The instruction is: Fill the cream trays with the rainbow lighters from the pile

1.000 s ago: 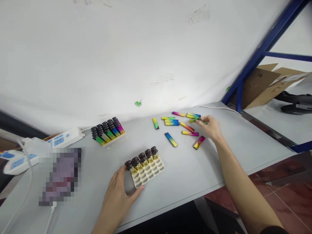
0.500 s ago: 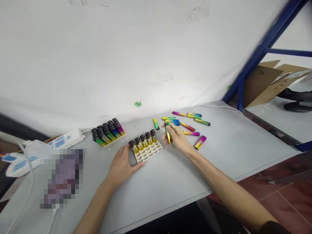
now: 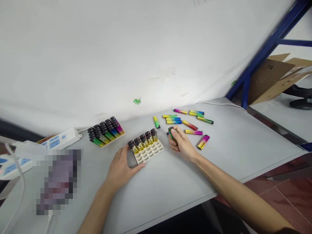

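Note:
A cream tray (image 3: pixel 149 153) with oval slots holds yellow lighters (image 3: pixel 144 140) with black tops upright along its back; its front slots are bare. My left hand (image 3: pixel 120 169) rests around the tray's left side, thumb and fingers spread along its edges. My right hand (image 3: pixel 181 144) is closed around a green lighter (image 3: pixel 171 131), right of the tray; the lighter is partly hidden by the fingers. Several shiny coloured lighters (image 3: pixel 192 125) lie loose beyond and to the right of that hand. A second tray, packed with upright coloured lighters (image 3: pixel 107 131), stands at the back left.
Power strips (image 3: pixel 57 141) and a white cable lie at the left, near a blurred-out object (image 3: pixel 59 178). A wall rises behind the table (image 3: pixel 156 195). A blue metal frame (image 3: pixel 260 53) and a cardboard box (image 3: pixel 270 76) are at the right.
My right hand has moved slightly right and its fingers have wrapped further round the lighter, which shows less. My left hand stays at the tray. The view has shifted a little.

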Available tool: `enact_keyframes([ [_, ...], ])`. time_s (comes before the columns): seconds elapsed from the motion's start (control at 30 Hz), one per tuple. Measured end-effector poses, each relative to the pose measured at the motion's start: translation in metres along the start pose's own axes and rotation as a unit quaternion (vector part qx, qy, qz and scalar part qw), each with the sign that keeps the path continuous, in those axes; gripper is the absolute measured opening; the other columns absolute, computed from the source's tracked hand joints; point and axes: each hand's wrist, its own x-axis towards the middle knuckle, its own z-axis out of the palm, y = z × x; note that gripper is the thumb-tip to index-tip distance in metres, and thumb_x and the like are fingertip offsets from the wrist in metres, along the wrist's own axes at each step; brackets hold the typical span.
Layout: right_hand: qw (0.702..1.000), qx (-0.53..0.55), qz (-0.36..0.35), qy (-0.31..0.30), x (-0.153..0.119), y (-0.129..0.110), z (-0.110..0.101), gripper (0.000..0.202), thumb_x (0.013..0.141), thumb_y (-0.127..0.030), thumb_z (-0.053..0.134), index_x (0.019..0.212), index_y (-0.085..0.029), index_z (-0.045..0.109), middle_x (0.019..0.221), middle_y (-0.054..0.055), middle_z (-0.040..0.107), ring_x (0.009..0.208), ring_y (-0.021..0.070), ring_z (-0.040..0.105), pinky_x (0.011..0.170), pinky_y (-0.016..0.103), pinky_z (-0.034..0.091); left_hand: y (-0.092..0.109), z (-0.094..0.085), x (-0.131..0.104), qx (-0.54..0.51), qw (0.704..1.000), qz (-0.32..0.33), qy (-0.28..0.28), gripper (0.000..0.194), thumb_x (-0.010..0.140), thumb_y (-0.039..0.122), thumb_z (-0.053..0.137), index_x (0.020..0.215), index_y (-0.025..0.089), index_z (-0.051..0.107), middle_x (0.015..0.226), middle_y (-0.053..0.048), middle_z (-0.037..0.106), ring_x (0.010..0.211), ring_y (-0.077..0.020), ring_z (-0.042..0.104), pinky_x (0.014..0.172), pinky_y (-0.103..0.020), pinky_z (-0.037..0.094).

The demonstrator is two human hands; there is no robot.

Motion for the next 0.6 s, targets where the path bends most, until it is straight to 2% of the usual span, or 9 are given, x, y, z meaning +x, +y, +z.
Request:
enact_keyframes([
  [0.07, 1.000, 0.015, 0.026, -0.006, -0.0006, 0.0023, 0.0002, 0.048, 0.095, -0.064, 0.042, 0.073, -0.022, 0.043, 0.055, -0.009, 0.024, 0.044, 0.0069, 0.017, 0.042, 0.021, 0.016, 0.0003, 0.0001, 0.0003, 0.001, 1.000, -0.005, -0.004, 0.091, 0.075, 0.065, 0.070, 0.146, 0.017, 0.038, 0.136, -0.016, 0.057, 0.128, -0.0380, 0.054, 0.104, -0.051, 0.048],
  [0.17, 0.999, 0.009, 0.050, 0.014, -0.0006, 0.0052, -0.0001, 0.057, 0.096, -0.063, 0.037, 0.057, -0.020, 0.035, 0.052, -0.008, 0.019, 0.046, 0.0072, 0.013, 0.044, 0.024, 0.011, 0.0007, 0.0002, -0.0001, -0.001, 1.000, -0.006, -0.005, 0.091, 0.075, 0.064, 0.070, 0.145, 0.017, 0.039, 0.136, -0.016, 0.057, 0.128, -0.0379, 0.054, 0.104, -0.051, 0.047],
  [0.47, 0.996, 0.007, 0.072, 0.043, -0.0006, 0.0031, 0.0037, 0.050, 0.095, -0.043, 0.031, 0.049, -0.022, 0.035, 0.046, -0.006, 0.020, 0.042, 0.0084, 0.012, 0.044, 0.026, 0.010, 0.0009, 0.0009, -0.0010, 0.005, 1.000, -0.013, -0.014, 0.094, 0.076, 0.066, 0.069, 0.147, 0.015, 0.036, 0.139, -0.017, 0.055, 0.131, -0.0371, 0.052, 0.107, -0.049, 0.045],
  [0.6, 0.996, 0.014, 0.074, 0.054, -0.0010, 0.0013, 0.0046, 0.050, 0.094, -0.041, 0.031, 0.048, -0.022, 0.034, 0.045, -0.006, 0.019, 0.042, 0.0084, 0.010, 0.043, 0.026, 0.010, 0.0024, -0.0001, -0.0008, 0.006, 1.000, -0.021, -0.020, 0.093, 0.076, 0.065, 0.069, 0.147, 0.014, 0.036, 0.140, -0.017, 0.054, 0.132, -0.0376, 0.051, 0.108, -0.050, 0.045],
])
